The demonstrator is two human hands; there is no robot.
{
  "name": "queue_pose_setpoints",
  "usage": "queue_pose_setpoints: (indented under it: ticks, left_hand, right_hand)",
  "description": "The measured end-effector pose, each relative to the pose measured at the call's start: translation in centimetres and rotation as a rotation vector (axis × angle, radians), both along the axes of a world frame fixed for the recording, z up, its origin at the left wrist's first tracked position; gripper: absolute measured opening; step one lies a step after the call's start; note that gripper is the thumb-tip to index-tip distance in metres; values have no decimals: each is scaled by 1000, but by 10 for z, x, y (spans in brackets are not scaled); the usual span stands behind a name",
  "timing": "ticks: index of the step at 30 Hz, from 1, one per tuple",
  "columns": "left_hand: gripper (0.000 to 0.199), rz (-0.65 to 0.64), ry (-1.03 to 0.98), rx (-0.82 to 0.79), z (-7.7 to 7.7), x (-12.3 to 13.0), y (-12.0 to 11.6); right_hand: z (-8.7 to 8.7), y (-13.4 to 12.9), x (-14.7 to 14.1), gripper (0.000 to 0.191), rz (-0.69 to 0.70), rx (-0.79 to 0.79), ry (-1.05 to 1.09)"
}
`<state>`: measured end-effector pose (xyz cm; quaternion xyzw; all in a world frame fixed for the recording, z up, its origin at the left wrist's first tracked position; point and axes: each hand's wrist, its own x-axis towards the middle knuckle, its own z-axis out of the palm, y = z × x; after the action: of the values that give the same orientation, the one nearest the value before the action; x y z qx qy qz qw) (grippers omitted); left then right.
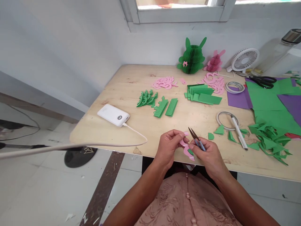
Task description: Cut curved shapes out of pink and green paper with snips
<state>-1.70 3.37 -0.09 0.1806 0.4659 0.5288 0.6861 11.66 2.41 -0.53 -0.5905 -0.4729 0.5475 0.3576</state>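
Head view: curved pink paper strip (186,152) near the pale wooden table's (152,125) front edge.
Left hand (168,145) pinches it between fingertips; right hand (210,155) wraps blue-handled, dark-bladed scissors (196,137), hiding their grips; wood stretches leftward to a white power bank (113,114).

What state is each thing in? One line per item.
Small scissors: blades slightly apart, held in right hand
Pink paper: pinched in left hand
Power bank: cable plugged in
Green paper figure: standing, fanned out
Pink paper figure: standing, fanned out
Fan: standing; can't tell if running
Bottle: lid on
Black scissors: lying down; blade opening unclear
Pen: lying across tape roll's edge
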Motion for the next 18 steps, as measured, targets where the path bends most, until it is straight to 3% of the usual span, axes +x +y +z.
queue_pose_setpoints:
  ticks: [11, 18]
  left_hand:
    - [23, -94, 11, 7, -10, -3, -21]
    - [24, -15, 29, -30, -15, 8, -24]
  right_hand:
    - [-4, 3, -1, 20, -78, 10, 40]
    - [-7, 3, -4, 18, -87, 12, 90]
